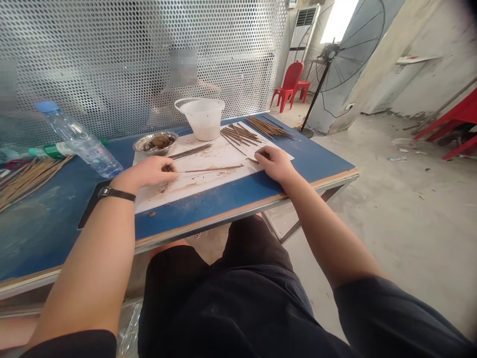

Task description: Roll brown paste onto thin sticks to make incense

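My left hand (158, 171) is closed in a pinch on the thin bare end of an incense stick (214, 169). The stick's brown coated length points right, low over a white board (179, 193) smeared with brown. To the right, my right hand (274, 161) is curled at the board's edge. A small dark brown piece (252, 160) shows at its fingertips; what the fingers hold is mostly hidden. Behind my left hand, a metal bowl (138, 144) contains brown lumpy paste (161, 141). A bundle of thin dark sticks (192, 150) lies between the hands, farther back.
A white plastic bucket (204, 117) stands at the back. Brown coated sticks (242, 134) and another pile (270, 128) lie right of it. On the left are a tilted water bottle (84, 141), a dark flat object (89, 206) and tan sticks (28, 179). A perforated metal panel (122, 64) rises behind.
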`<act>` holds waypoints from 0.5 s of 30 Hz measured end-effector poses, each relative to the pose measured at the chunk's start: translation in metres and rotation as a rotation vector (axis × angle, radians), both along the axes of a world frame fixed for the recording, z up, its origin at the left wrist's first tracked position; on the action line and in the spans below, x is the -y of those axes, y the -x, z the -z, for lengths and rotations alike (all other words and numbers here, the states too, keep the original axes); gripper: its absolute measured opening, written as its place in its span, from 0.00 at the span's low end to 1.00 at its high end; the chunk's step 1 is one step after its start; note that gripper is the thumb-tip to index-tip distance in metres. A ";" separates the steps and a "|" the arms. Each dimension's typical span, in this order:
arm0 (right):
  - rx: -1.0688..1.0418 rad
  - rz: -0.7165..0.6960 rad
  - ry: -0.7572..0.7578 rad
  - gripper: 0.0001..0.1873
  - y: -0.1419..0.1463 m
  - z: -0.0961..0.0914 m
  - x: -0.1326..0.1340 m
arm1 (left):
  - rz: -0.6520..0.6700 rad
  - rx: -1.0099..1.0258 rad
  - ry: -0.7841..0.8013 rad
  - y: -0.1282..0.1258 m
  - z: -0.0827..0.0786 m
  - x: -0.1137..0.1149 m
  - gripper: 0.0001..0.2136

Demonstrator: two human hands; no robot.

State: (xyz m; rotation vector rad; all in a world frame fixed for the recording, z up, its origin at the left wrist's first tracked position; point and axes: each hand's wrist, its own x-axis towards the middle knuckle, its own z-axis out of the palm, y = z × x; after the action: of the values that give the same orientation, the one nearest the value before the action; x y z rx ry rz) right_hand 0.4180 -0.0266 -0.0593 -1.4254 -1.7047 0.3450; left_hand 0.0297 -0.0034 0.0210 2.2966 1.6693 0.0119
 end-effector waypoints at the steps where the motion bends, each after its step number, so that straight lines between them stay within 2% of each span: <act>1: 0.000 -0.002 0.001 0.14 0.000 0.000 0.000 | -0.011 0.012 -0.005 -0.001 -0.001 0.001 0.18; 15: -0.012 0.001 -0.005 0.13 0.000 -0.001 0.000 | -0.008 0.211 -0.129 0.008 -0.002 0.000 0.18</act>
State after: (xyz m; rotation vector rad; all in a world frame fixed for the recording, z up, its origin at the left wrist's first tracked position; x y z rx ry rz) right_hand 0.4180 -0.0269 -0.0585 -1.4181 -1.6936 0.3479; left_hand 0.0213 -0.0033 0.0231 2.2874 1.6118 0.3607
